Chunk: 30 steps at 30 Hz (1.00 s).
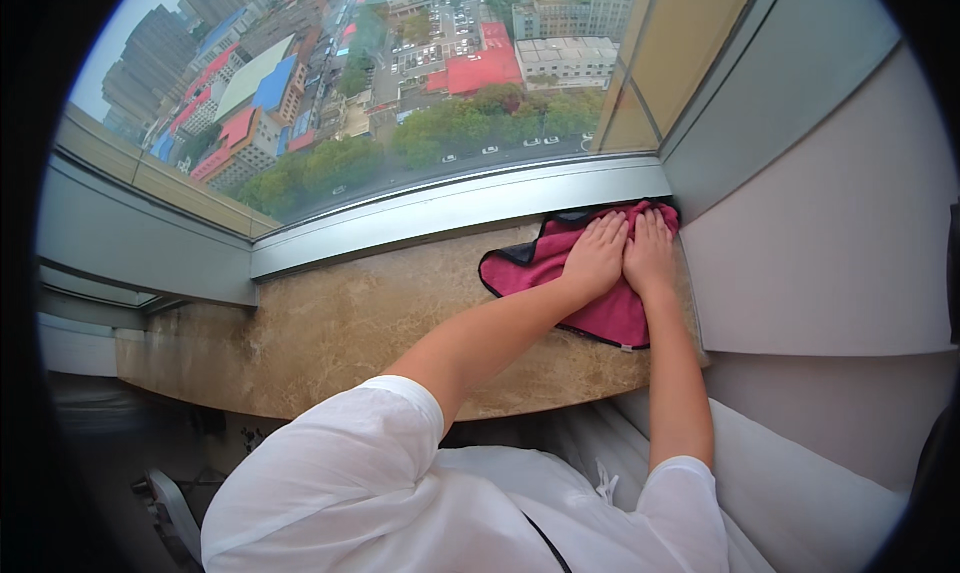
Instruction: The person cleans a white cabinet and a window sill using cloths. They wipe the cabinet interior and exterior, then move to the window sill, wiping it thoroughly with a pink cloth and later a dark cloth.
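Observation:
A pink cleaning cloth [555, 254] with a dark edging and a dark grey underside lies on a brown marbled stone windowsill [337, 325], in its right corner by the window frame. My left hand [598, 252] presses flat on the cloth, fingers pointing to the frame. Close beside it, my right hand [649, 250] also lies on the cloth, and the two hands touch or nearly touch. Some cloth is bunched around the right fingertips. Part of its dark side shows where the left and far edges are folded over. Neither hand plainly grips the cloth.
Beyond the sill stand a metal window frame [465, 201] and a large glass pane. A pale wall [817, 235] borders the sill at the right. White fabric [795, 453] hangs at the lower right. At the lower left is a grey object [174, 509], partly hidden by my sleeve.

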Tool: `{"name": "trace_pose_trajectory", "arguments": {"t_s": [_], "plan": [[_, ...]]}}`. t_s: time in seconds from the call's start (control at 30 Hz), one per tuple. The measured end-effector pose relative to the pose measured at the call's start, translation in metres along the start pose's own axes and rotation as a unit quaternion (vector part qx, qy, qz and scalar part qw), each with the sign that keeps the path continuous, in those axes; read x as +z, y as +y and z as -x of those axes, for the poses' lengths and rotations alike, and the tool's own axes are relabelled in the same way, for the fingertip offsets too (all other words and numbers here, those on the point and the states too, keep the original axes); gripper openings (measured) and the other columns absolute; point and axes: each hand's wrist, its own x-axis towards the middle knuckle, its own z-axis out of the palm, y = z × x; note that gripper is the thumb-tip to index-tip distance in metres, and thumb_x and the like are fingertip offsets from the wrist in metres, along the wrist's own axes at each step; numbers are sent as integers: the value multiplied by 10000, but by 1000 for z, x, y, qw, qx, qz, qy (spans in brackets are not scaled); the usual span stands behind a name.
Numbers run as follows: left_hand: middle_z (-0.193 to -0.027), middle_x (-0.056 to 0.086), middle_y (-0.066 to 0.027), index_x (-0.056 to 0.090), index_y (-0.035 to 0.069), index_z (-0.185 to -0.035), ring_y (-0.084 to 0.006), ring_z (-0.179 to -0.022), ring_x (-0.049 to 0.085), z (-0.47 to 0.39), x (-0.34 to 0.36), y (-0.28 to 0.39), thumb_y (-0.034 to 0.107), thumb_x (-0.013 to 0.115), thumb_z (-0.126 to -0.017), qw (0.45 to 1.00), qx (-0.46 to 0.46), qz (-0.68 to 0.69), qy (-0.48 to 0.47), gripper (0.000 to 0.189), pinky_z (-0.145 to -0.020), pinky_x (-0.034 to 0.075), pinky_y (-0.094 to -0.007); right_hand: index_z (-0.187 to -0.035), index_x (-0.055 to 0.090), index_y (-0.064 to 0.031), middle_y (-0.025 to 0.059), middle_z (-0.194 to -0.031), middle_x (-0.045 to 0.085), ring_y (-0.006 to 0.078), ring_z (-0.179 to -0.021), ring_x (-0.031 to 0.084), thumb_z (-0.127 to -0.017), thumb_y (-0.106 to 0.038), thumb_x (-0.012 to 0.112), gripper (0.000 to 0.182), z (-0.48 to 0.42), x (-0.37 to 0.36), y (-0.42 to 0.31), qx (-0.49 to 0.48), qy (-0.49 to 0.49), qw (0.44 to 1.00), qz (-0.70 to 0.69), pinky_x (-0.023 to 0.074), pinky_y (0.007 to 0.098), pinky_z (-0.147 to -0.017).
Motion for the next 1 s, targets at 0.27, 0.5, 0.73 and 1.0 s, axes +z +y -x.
{"name": "trace_pose_trajectory", "arguments": {"t_s": [0.27,0.5,0.73,1.0], "plan": [[-1402,462,-167,488,-24,-1302,-289,-1348,389,125,-106,-50,179,480,-898,997,-64,-30,-30,453,-1129,276,-434,-1244,489,69,228,-1351,479,392,-1317,376,-875,-200,492,456,65,5,-161,-82,18,996,-23,284,507,-1097],[-1352,491,-202,520,-29,-1236,-335,-1306,431,288,-249,-106,97,539,-834,963,-247,-100,29,422,-1092,331,-453,-1105,552,48,179,-1192,553,317,-1079,510,-794,-143,533,366,104,21,-361,-341,29,921,-188,416,407,-925],[-1106,573,-167,564,10,-1086,-369,-1057,529,356,-322,-164,-51,580,-779,871,-367,-50,321,314,-937,418,-448,-960,542,-51,79,-986,556,231,-906,526,-797,-164,522,199,65,14,-510,-560,37,804,-196,419,334,-791],[-1352,399,-205,391,9,-1323,-399,-1250,396,295,-382,-250,-25,610,-802,812,-330,-208,434,566,-1073,331,-472,-1320,483,-20,160,-1365,472,328,-1263,419,-847,-246,506,524,-3,43,-605,-536,121,823,-145,327,447,-1075]]}}
